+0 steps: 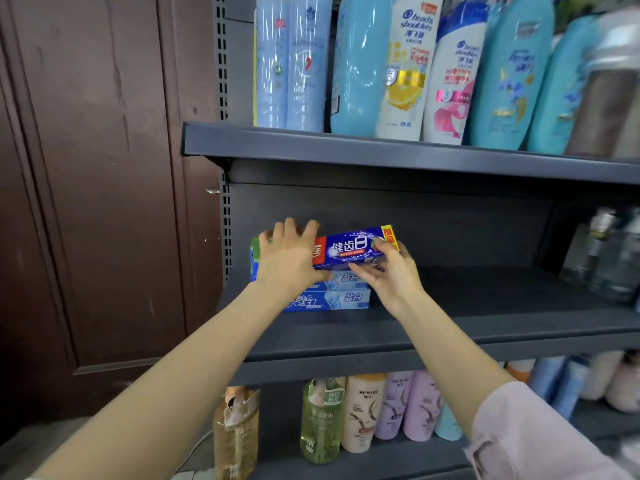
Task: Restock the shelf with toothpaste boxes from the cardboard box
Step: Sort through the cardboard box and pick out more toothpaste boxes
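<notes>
A dark blue and red toothpaste box [349,249] lies on top of a small stack at the left end of the grey middle shelf [485,317]. My left hand [289,259] grips its left end, fingers curled over the top. My right hand [386,271] holds its right end from below, thumb up at the box's right edge. Under it lie two light blue Crest boxes [341,297], and a green-ended box [255,249] peeks out at the stack's left. The cardboard box is out of view.
Shampoo bottles [408,71] crowd the upper shelf, more bottles [360,414] the lower one. Clear bottles [613,258] stand at the middle shelf's right end, with bare shelf between them and the stack. A brown wooden door [97,202] is on the left.
</notes>
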The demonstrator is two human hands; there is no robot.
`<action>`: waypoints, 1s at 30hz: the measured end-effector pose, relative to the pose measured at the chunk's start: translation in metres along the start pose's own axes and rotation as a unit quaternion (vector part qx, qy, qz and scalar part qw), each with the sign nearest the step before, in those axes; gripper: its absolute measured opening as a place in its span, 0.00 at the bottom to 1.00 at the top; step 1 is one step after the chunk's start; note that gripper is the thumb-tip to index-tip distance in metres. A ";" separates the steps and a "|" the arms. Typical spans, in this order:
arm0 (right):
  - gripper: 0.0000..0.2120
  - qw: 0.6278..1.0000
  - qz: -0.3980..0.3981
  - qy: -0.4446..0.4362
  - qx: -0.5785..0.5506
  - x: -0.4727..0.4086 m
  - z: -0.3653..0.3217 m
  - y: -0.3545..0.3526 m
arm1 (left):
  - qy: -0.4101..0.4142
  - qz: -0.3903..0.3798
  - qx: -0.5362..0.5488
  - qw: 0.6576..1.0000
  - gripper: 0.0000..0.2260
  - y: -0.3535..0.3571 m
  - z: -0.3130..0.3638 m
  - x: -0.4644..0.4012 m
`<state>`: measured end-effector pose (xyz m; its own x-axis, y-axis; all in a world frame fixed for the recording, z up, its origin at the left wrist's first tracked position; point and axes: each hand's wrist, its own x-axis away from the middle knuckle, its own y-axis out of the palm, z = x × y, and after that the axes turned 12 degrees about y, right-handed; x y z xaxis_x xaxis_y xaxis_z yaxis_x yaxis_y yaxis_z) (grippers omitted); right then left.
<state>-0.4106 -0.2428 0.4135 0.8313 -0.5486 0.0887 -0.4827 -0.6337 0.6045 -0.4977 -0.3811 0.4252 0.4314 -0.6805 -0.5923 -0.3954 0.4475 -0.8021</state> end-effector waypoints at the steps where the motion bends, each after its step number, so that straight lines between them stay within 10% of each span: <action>1: 0.19 1.000 -0.008 -0.004 -0.012 0.001 -0.004 -0.007 | -0.013 -0.029 0.027 0.999 0.34 -0.001 0.004 -0.005; 5: 0.17 0.976 0.069 -0.090 0.187 -0.004 -0.020 -0.040 | 0.006 -0.075 0.025 0.997 0.28 0.001 0.029 -0.029; 9: 0.35 0.679 0.215 -0.268 0.649 -0.011 -0.049 -0.068 | 0.059 -0.080 -0.045 0.994 0.29 0.013 0.055 -0.055; 13: 0.35 0.539 0.089 -0.244 0.801 -0.027 -0.068 -0.075 | 0.079 -0.076 -0.029 0.994 0.30 0.026 0.078 -0.079; 19: 0.34 0.517 0.168 -0.201 0.815 -0.069 -0.079 -0.087 | 0.003 -0.025 0.088 0.996 0.44 0.053 0.063 -0.089; 26: 0.33 0.417 0.147 -0.200 0.874 -0.111 -0.050 -0.108 | -0.017 -0.212 0.183 0.960 0.35 0.076 0.037 -0.091; 30: 0.30 0.460 0.107 -0.159 0.867 -0.126 -0.038 -0.105 | -0.032 -0.188 0.158 0.969 0.35 0.088 0.033 -0.090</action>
<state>-0.4539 -0.0862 0.3688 0.7642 -0.5769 -0.2886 -0.2678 0.1234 -0.9555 -0.5449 -0.2616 0.4056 0.5505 -0.7966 -0.2499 0.0625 0.3378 -0.9391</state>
